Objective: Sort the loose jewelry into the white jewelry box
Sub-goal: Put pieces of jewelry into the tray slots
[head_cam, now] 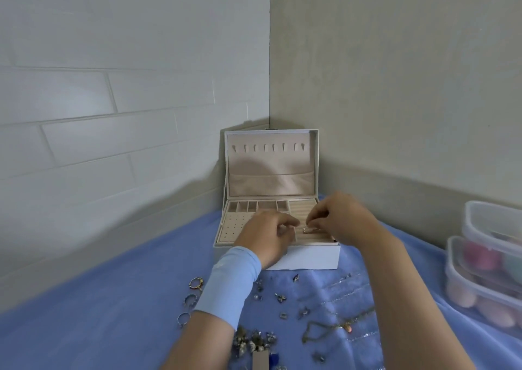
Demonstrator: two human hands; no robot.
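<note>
1. A blue cloth [113,327] covers the surface in front of you, running back into the corner of two pale walls.
2. The white jewelry box [310,259] sits on the cloth at that corner, its lid [271,160] standing upright and its beige tray of slots and ring rolls open to you.
3. Two clear plastic tubs [480,285] are stacked at the right edge, well apart from the box.
4. Your left hand [268,236], with a light blue sleeve [228,282] at the wrist, rests on the tray's front with curled fingers; I cannot tell whether it holds anything.
5. Your right hand [344,220] hangs over the ring rolls, fingertips pinching a small shiny piece [306,229].
6. The loose jewelry [279,297] lies scattered on the cloth just in front of the box, between your forearms.
7. Thin chains [339,327] lie to the right of it.
8. Three rings [195,283] lie left of your sleeve.
</note>
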